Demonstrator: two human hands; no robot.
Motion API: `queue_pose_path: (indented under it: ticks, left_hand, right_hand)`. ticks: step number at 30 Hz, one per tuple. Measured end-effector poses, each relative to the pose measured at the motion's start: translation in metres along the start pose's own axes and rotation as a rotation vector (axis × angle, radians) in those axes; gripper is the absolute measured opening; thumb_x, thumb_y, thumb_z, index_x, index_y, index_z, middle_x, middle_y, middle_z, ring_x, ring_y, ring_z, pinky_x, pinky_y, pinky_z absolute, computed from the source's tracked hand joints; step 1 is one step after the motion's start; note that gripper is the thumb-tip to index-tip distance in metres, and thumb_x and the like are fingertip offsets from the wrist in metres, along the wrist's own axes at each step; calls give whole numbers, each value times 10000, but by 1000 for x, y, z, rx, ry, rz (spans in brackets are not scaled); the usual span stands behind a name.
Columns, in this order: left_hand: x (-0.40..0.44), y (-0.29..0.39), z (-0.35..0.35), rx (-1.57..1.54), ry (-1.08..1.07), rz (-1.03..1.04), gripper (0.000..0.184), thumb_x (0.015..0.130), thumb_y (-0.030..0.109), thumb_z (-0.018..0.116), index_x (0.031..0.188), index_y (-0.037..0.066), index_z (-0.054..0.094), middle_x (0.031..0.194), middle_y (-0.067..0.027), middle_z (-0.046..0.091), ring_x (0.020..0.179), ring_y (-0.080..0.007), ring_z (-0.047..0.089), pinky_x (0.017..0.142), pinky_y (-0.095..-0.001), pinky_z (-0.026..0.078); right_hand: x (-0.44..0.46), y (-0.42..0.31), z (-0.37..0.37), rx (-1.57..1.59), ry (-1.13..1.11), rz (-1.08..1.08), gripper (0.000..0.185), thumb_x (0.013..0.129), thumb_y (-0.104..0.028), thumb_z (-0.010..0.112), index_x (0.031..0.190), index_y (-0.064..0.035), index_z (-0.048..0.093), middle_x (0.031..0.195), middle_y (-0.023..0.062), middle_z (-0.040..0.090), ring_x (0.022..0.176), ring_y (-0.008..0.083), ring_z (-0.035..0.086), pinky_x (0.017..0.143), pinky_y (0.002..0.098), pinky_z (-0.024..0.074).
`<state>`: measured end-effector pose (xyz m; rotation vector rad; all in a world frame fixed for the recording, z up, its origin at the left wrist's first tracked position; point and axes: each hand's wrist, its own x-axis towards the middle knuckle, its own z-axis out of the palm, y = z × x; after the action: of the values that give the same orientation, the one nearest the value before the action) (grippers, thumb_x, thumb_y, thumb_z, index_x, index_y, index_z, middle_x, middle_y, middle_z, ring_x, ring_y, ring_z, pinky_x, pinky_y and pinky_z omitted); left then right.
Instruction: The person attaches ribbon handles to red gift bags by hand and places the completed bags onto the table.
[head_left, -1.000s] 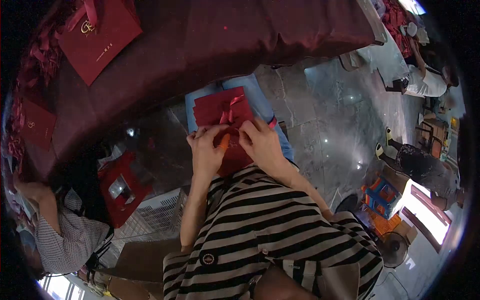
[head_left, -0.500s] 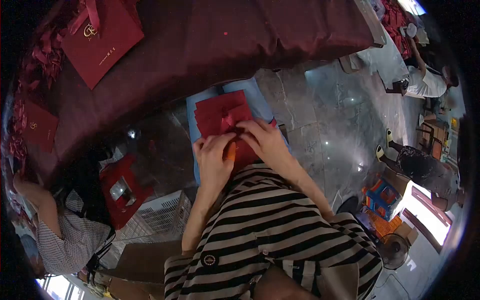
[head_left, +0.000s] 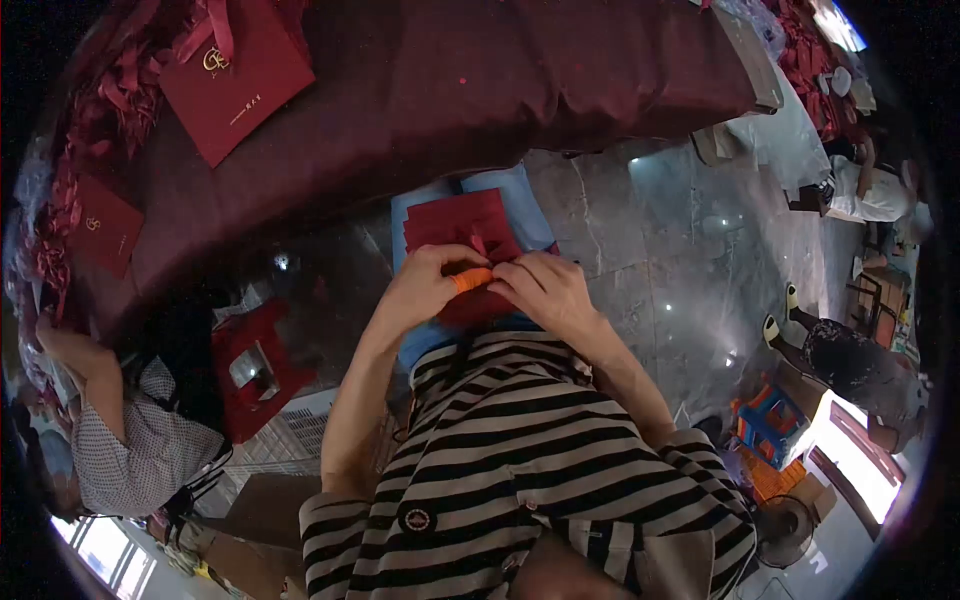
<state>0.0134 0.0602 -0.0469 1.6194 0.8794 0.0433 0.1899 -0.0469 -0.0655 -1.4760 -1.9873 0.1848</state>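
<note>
A fanned stack of dark red gift bags (head_left: 455, 212) lies across my lap, on blue trouser legs. A red ribbon (head_left: 478, 243) sticks up from the top bag. My left hand (head_left: 420, 288) is closed in a pinch at this ribbon, with an orange wrap (head_left: 471, 280) around one of its digits. From the other side, my right hand (head_left: 548, 290) pinches at the same spot, its fingertips almost meeting the left ones. The fingers hide most of the ribbon between them and cover the lower part of the top bag.
Ahead is a table with dark red cloth (head_left: 420, 110), holding a large red bag (head_left: 238, 80), a smaller red bag (head_left: 105, 225) and heaped ribbons. A co-worker (head_left: 140, 450) sits at left by a red stool (head_left: 255, 375) and a white crate (head_left: 300, 430). Other people are at right, near a fan (head_left: 785, 530).
My left hand has turned, its elbow out further, and its fingertips have come closer to the right hand's. Less of the ribbon shows. The whole view has shifted slightly.
</note>
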Motion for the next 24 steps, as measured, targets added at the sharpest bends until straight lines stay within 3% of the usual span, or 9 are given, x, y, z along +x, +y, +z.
queue_pose_path:
  ticks: [6, 8, 12, 14, 15, 18, 20, 22, 24]
  left_hand:
    - [6, -21, 25, -241, 39, -49, 174, 844, 45, 627, 1007, -8, 659, 909, -113, 690, 865, -159, 641, 793, -299, 480]
    - [5, -20, 35, -70, 206, 22, 156, 861, 32, 609, 1003, -7, 658, 900, -90, 683, 846, -163, 642, 774, -298, 486]
    - [8, -8, 42, -177, 336, -12, 144, 883, 30, 584, 1013, -21, 621, 869, -101, 675, 785, -176, 653, 719, -303, 506]
    - [14, -11, 36, -406, 421, -62, 147, 900, 26, 556, 1035, -29, 564, 810, -125, 663, 742, -173, 659, 659, -308, 519]
    - [16, -14, 37, -311, 476, -16, 143, 906, 11, 530, 1043, -30, 526, 765, -139, 651, 717, -167, 661, 626, -305, 521]
    - [21, -23, 41, -176, 577, -3, 147, 915, 10, 504, 1056, -22, 531, 762, -129, 658, 704, -185, 667, 618, -305, 515]
    - [27, -29, 43, -156, 595, -12, 142, 920, 20, 499, 1053, -18, 534, 767, -135, 661, 697, -202, 670, 615, -317, 513]
    - [36, -38, 42, -133, 619, -17, 139, 925, 30, 495, 1049, -15, 537, 773, -141, 664, 691, -219, 673, 613, -329, 511]
    - [42, -48, 41, -86, 561, -44, 185, 930, 62, 506, 1103, -3, 515, 789, -156, 667, 724, -249, 678, 642, -354, 511]
  right_hand:
    - [-7, 0, -7, 106, -140, 140, 326, 775, -177, 734, 1026, -75, 554, 812, 79, 578, 697, 259, 617, 551, 351, 505]
    - [-9, -4, -10, 71, -159, 264, 308, 795, -183, 721, 1030, -83, 549, 815, 90, 614, 710, 289, 638, 565, 375, 506]
    - [-15, -5, -21, 95, -343, 344, 415, 801, -168, 713, 1156, -63, 527, 783, 126, 601, 698, 303, 634, 573, 343, 509]
    - [-12, -6, -38, 433, -407, 487, 601, 822, -205, 718, 1356, -107, 461, 761, 123, 630, 689, 251, 649, 588, 307, 504]
    - [-10, -4, -49, 434, -408, 486, 601, 822, -205, 718, 1356, -107, 461, 761, 123, 630, 689, 251, 649, 588, 307, 504]
    - [-26, 23, -78, 1017, -906, 586, 601, 814, -247, 743, 1360, -118, 528, 868, 39, 696, 726, 134, 604, 673, 319, 492]
    - [-38, 34, -97, 1183, -829, 386, 531, 827, -280, 736, 1308, -119, 582, 911, 44, 704, 731, 133, 617, 682, 317, 485]
    - [-50, 41, -113, 1180, -787, 386, 513, 812, -307, 754, 1235, -55, 611, 931, 111, 699, 782, 171, 636, 687, 313, 492]
    - [-68, 46, -119, 1649, -395, 507, 572, 789, -352, 770, 1185, 11, 573, 938, 191, 685, 852, 249, 648, 704, 335, 510]
